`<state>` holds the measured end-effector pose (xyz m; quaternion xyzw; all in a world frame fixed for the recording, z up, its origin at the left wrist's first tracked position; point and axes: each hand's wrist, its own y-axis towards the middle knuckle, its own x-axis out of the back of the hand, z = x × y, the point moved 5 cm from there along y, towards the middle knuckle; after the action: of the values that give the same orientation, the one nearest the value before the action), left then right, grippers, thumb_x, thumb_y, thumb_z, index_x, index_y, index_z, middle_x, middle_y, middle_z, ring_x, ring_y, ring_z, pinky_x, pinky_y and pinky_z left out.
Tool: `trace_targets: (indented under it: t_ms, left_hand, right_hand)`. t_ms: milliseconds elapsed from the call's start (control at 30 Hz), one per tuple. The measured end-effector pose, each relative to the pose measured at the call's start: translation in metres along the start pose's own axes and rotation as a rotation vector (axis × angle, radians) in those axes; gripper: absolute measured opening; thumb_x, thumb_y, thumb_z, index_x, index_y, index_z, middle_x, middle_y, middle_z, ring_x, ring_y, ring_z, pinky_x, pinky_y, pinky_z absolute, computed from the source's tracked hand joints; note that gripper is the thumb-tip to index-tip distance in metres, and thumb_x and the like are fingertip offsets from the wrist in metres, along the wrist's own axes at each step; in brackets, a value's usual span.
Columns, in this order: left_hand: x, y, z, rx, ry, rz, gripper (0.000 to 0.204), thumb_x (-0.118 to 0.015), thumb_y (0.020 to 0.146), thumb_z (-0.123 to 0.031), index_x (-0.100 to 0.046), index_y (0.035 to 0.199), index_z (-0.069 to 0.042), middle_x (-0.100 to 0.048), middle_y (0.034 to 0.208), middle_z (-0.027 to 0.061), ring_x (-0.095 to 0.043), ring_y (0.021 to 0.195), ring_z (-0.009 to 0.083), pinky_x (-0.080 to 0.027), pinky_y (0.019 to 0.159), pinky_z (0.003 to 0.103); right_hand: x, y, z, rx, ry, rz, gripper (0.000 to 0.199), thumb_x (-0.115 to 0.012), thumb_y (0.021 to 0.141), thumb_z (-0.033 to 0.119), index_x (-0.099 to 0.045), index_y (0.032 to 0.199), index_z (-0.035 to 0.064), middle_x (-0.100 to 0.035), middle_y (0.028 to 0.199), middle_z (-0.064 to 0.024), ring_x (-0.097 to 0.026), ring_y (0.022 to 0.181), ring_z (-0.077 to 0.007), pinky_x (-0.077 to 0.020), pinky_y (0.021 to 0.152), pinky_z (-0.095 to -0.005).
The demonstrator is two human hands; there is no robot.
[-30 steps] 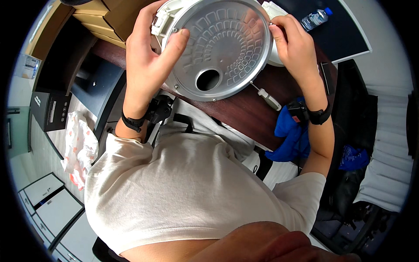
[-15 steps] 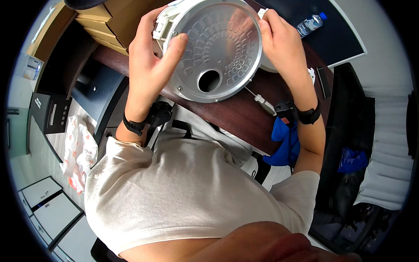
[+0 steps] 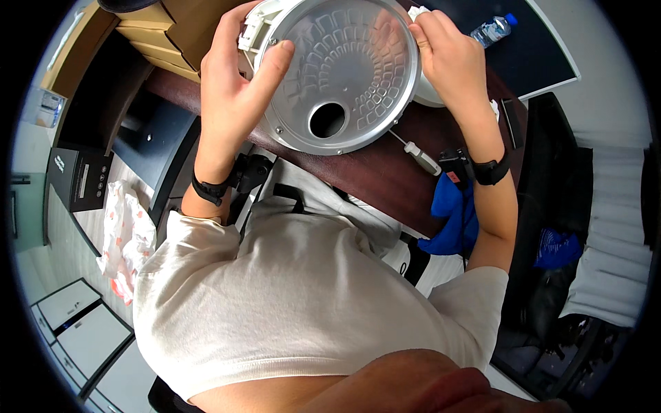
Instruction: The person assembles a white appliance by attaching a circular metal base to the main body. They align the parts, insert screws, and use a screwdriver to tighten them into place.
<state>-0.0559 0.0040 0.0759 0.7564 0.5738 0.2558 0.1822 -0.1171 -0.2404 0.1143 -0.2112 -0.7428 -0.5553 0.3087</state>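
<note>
A round silver metal plate (image 3: 327,86) with a stamped pattern and one round hole faces up, with small screws along its rim. It seems joined to a white plastic part (image 3: 255,31) at its upper left, like an appliance lid. My left hand (image 3: 234,86) grips that left side, thumb over the metal rim, other fingers hidden behind. At the right edge, my right hand (image 3: 451,62) has its fingers curled closed on a small white piece (image 3: 416,12), whose kind I cannot make out. A screwdriver (image 3: 422,158) with a pale handle lies on the table below the plate.
The dark reddish table (image 3: 372,179) runs beneath the work. Cardboard boxes (image 3: 162,34) stand at the far left, a water bottle (image 3: 494,31) at the far right. Blue cloth (image 3: 451,217) hangs by the table's near edge. White rounded plastic (image 3: 428,93) sits behind the plate.
The plate has shifted slightly upward and tilted a little. My right hand has moved slightly right, its fingers still closed. My left hand keeps the same grip.
</note>
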Motion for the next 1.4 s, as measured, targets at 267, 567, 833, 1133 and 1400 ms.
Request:
trace_targets:
  t_ms: [267, 567, 833, 1133, 1400]
  left_hand:
    - [-0.001, 0.006, 0.005, -0.046, 0.061, -0.003, 0.050, -0.069, 0.090, -0.029, -0.055, 0.128, 0.000, -0.064, 0.116, 0.0102, -0.061, 0.104, 0.0163, -0.048, 0.090, 0.029]
    - [0.009, 0.056, 0.052, 0.075, -0.305, 0.119, 0.042, -0.064, 0.094, -0.018, -0.054, 0.129, 0.005, -0.066, 0.109, 0.0092, -0.064, 0.098, 0.0121, -0.051, 0.084, 0.024]
    - [0.011, 0.105, 0.093, 0.253, -0.347, 0.182, 0.037, -0.064, 0.093, -0.022, -0.059, 0.121, 0.003, -0.064, 0.096, 0.0026, -0.060, 0.080, 0.0065, -0.049, 0.070, 0.020]
    - [0.011, 0.123, 0.115, 0.245, -0.324, 0.293, 0.039, -0.060, 0.095, -0.027, -0.058, 0.121, 0.002, -0.065, 0.100, 0.0045, -0.062, 0.085, 0.0068, -0.050, 0.073, 0.020]
    - [-0.001, 0.122, 0.093, 0.154, -0.242, 0.448, 0.045, -0.061, 0.096, -0.026, -0.053, 0.130, 0.002, -0.065, 0.106, 0.0077, -0.065, 0.095, 0.0094, -0.053, 0.083, 0.022]
  right_hand:
    - [0.008, -0.002, -0.004, -0.023, -0.049, 0.027, 0.021, -0.059, 0.095, 0.029, -0.059, 0.085, 0.0114, -0.061, 0.073, -0.0059, -0.064, 0.062, -0.0277, -0.0495, 0.050, -0.0362]
    - [0.015, -0.142, 0.000, -0.415, 0.178, 0.741, 0.041, -0.068, 0.087, 0.043, -0.058, 0.098, 0.0044, -0.062, 0.090, -0.0144, -0.065, 0.077, -0.0331, -0.0520, 0.068, -0.0421]
    - [-0.004, -0.203, 0.015, -0.413, 0.150, 0.831, 0.041, -0.076, 0.080, 0.034, -0.057, 0.104, 0.0069, -0.058, 0.094, -0.0112, -0.061, 0.091, -0.0305, -0.0520, 0.073, -0.0400]
    - [-0.007, -0.220, 0.012, -0.448, 0.103, 0.775, 0.030, -0.072, 0.081, 0.022, -0.058, 0.102, 0.0045, -0.058, 0.092, -0.0136, -0.064, 0.085, -0.0308, -0.0525, 0.070, -0.0407]
    - [0.078, -0.186, -0.012, -0.763, 0.459, 0.703, 0.016, -0.061, 0.082, 0.005, -0.057, 0.098, 0.0028, -0.058, 0.076, -0.0129, -0.061, 0.068, -0.0244, -0.0458, 0.060, -0.0355]
